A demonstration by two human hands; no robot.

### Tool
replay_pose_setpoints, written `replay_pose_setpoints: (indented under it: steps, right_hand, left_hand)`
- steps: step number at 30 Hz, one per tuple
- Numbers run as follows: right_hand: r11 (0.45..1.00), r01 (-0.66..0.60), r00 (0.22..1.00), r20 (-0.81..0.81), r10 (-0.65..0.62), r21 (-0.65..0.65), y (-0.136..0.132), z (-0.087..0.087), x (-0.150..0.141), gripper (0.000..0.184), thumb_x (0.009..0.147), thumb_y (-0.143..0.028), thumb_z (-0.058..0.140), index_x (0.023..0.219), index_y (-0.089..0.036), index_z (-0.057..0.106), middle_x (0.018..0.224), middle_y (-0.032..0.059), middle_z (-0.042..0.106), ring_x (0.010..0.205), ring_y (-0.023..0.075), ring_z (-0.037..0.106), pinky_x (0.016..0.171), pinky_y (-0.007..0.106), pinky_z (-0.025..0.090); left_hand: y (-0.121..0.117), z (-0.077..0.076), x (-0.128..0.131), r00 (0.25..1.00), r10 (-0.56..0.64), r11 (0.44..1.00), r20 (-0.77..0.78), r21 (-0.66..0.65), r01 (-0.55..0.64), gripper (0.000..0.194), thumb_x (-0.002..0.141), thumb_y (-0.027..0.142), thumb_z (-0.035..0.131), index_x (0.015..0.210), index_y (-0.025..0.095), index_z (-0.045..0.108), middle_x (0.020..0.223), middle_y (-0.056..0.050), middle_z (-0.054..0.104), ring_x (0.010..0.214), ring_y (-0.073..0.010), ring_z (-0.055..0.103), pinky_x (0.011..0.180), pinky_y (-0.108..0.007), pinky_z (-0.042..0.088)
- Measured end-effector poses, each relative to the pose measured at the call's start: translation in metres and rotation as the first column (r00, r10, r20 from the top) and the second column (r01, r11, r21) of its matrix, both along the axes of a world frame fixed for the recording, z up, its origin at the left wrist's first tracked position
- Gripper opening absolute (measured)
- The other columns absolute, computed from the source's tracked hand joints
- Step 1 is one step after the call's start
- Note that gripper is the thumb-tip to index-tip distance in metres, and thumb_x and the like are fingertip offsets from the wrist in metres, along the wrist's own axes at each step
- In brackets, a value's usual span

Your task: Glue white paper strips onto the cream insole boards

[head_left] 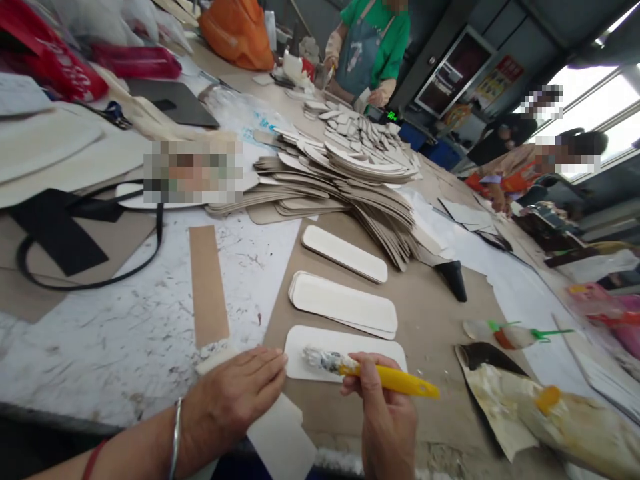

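Observation:
My right hand (387,413) grips a brush (400,380) by its yellow handle. White paste coats its bristles, which rest over a white rounded strip (297,360) lying flat on brown board. My left hand (237,397) lies flat, fingers together, with the fingertips at that strip's left end. Off-white sheet pieces (283,437) show under and below the left hand; whether it grips them is hidden. Farther up the board are a small stack of white strips (345,303) and another rounded strip (345,253).
Large piles of cut board pieces (310,180) fill the middle. A tan strip (207,287) and black straps (60,233) lie left. On the right are a paste-smeared bag (565,413) and green-tipped bottles (515,333). A co-worker in an apron (363,53) stands across the table.

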State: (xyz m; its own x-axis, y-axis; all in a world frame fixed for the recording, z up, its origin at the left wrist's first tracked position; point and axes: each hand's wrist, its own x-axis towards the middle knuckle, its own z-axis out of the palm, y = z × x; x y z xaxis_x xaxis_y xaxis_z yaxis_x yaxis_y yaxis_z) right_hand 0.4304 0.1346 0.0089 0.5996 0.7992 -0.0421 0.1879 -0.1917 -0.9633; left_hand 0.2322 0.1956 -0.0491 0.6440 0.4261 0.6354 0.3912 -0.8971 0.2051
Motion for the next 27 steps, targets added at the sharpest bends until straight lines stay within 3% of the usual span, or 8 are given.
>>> replay_pose_setpoints:
  steps: [3,7,11,17,20,23,27]
  right_hand:
    - [0.999,-0.053,0.998,0.039,0.054,-0.010,0.007,-0.001,-0.007,0.037,0.083,-0.052,0.060,0.084,-0.015,0.064,0.064,0.0010,0.062,0.056,0.0154,0.061,0.057,0.026,0.052]
    - [0.994,0.084,0.973,0.223,-0.065,-0.077,-0.002,0.000,0.025,0.042,0.077,-0.058,0.063,0.082,-0.016,0.063,0.059,0.0012,0.062,0.056,0.0182,0.062,0.057,0.027,0.050]
    - [0.947,0.290,0.870,0.452,-0.200,-0.139,-0.021,0.006,0.072,0.055,0.071,-0.071,0.059,0.081,-0.016,0.063,0.056,0.0026,0.063,0.057,0.0215,0.063,0.057,0.029,0.048]
    - [0.924,0.372,0.700,0.680,-0.219,-0.085,-0.032,0.020,0.104,0.064,0.072,-0.078,0.046,0.080,-0.017,0.062,0.059,0.0052,0.064,0.055,0.0230,0.063,0.055,0.032,0.048]
    - [0.956,0.294,0.588,0.790,-0.173,-0.009,-0.034,0.020,0.106,0.056,0.082,-0.069,0.043,0.078,-0.017,0.063,0.063,0.0065,0.064,0.056,0.0218,0.063,0.057,0.032,0.048]
    - [0.990,0.115,0.526,0.840,-0.134,0.086,-0.033,0.014,0.093,0.038,0.091,-0.049,0.047,0.079,-0.016,0.063,0.071,0.0070,0.065,0.064,0.0194,0.063,0.062,0.029,0.049]
    - [0.967,-0.131,0.577,0.810,-0.103,0.217,-0.027,0.002,0.042,0.012,0.092,-0.020,0.051,0.087,-0.015,0.061,0.078,0.0060,0.064,0.075,0.0154,0.063,0.071,0.023,0.050]
  left_hand:
    - [0.000,-0.003,0.001,1.000,-0.002,1.000,0.014,0.005,0.002,0.032,0.094,0.007,0.032,0.100,0.012,0.062,0.107,-0.008,0.066,0.107,-0.0170,0.057,0.102,-0.030,0.040]
    - [-0.001,-0.007,0.001,1.000,-0.006,1.000,0.006,-0.011,0.006,0.033,0.094,0.007,0.030,0.103,0.012,0.061,0.109,-0.008,0.066,0.111,-0.0171,0.055,0.106,-0.030,0.035]
    - [-0.003,-0.011,-0.001,1.000,-0.008,1.000,0.017,-0.030,0.009,0.033,0.092,0.005,0.032,0.105,0.013,0.061,0.111,-0.008,0.066,0.114,-0.0164,0.053,0.111,-0.030,0.030]
    - [-0.003,-0.013,-0.002,0.998,-0.022,0.998,0.057,-0.062,0.025,0.036,0.090,0.003,0.032,0.110,0.015,0.061,0.114,-0.007,0.065,0.117,-0.0147,0.051,0.112,-0.027,0.026]
    - [-0.001,-0.009,-0.005,0.998,-0.030,0.998,0.046,-0.048,0.032,0.038,0.091,0.002,0.031,0.109,0.015,0.061,0.114,-0.007,0.065,0.117,-0.0146,0.051,0.112,-0.027,0.026]
    - [0.003,-0.003,-0.009,0.996,-0.063,0.998,-0.064,0.012,0.064,0.039,0.090,0.000,0.031,0.113,0.015,0.059,0.116,-0.007,0.064,0.117,-0.0145,0.051,0.113,-0.027,0.023]
    - [0.008,-0.004,-0.014,0.984,-0.107,0.990,-0.142,0.076,0.118,0.041,0.087,-0.001,0.034,0.118,0.014,0.056,0.118,-0.008,0.062,0.124,-0.0157,0.044,0.113,-0.028,0.019]
